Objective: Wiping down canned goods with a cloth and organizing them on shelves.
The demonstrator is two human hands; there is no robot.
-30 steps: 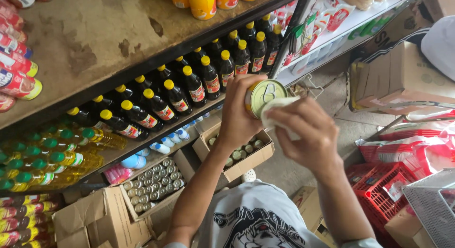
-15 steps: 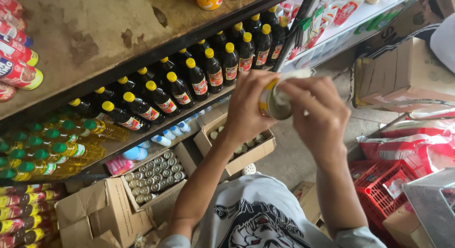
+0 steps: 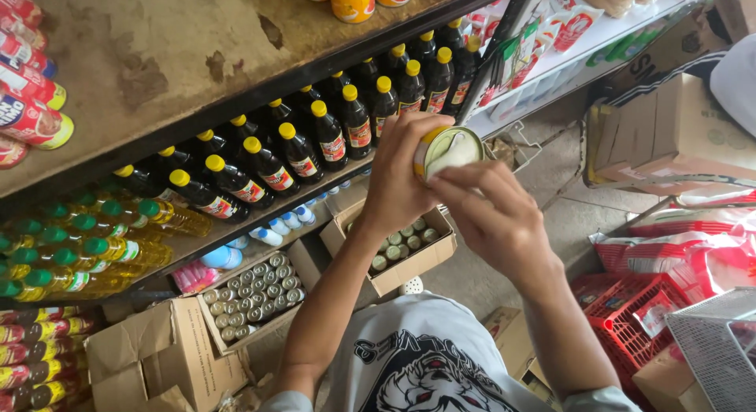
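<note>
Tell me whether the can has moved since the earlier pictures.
Cannot tell for sure: the can now shows higher, overlapping the dark yellow-capped bottles, but the head camera shifted too. The left hand holds it.

The tin (image 3: 441, 148) is yellow-green with a silvery top, the cloth (image 3: 457, 154) white. Dark bottles (image 3: 299, 152) carry yellow caps and red labels; left, golden bottles (image 3: 94, 250) wear green caps. Right, a red basket (image 3: 630, 317).
</note>
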